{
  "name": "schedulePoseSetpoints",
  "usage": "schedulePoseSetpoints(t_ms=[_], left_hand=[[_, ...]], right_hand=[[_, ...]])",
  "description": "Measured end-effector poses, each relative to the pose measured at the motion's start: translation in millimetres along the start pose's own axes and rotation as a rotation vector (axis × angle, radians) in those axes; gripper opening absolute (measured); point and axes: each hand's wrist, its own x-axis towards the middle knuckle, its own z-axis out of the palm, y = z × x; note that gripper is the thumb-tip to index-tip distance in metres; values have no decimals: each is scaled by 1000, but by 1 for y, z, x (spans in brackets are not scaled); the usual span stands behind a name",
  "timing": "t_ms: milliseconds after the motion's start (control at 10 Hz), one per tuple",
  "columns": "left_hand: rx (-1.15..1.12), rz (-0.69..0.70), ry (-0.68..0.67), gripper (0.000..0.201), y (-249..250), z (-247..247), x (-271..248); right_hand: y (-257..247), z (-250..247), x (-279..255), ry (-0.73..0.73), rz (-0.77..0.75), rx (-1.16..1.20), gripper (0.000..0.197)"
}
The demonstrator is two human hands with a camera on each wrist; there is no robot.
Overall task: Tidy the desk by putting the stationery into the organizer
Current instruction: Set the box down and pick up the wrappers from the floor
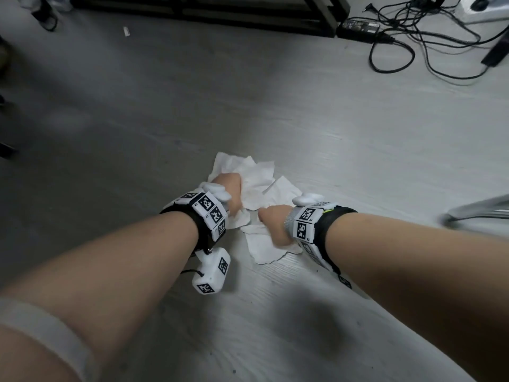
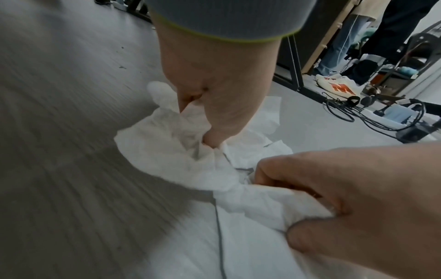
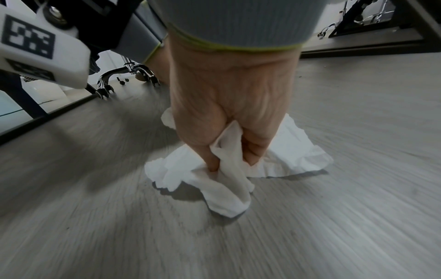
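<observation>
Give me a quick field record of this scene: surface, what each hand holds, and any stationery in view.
surface: grey wood-look floor
left hand: grips crumpled white tissue
right hand: grips tissue too
tissue: several sheets, lying on the floor
stationery: none seen
organizer: none seen
background: cables, power brick

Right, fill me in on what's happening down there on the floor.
A person is crouched over the grey floor, both hands bunching up white tissue paper that lies on it. The left hand grips one clump and the right hand grips another, close beside it. No stationery or organizer is in view.
</observation>
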Motion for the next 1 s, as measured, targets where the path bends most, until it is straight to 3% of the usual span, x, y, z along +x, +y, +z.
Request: schedulePoseSetpoints(t_ms=[100,200,300,400,600,700,800,900,1000], left_hand=[[-75,-41,38,55,-3,7,-1],[-85,-78,40,61,0,8,-13],[12,-50,-97,34,-2,6,-17],[79,14,-152,26,2,2,-23],[-48,17,-147,34,2,9,-42],[-199,8,-136,39,5,11,-54],[-379,5,-146,38,18,4,-68],[-575,-47,-101,34,33,-11,-75],[-845,-123,6,35,45,-30,-86]], right_hand=[[0,-2,1,9,-2,7,42],[-1,-4,1,10,-2,-5,44],[-2,-5,1,-19,4,-7,47],[-1,-6,0,-39,16,-5,55],[-8,-4,-6,2,57,52,52],[-8,-5,-11,94,121,480,45],[-7,-4,-14,215,193,1158,34],[-3,-9,-20,168,278,1719,27],[10,-7,-7,211,227,1780,16]])
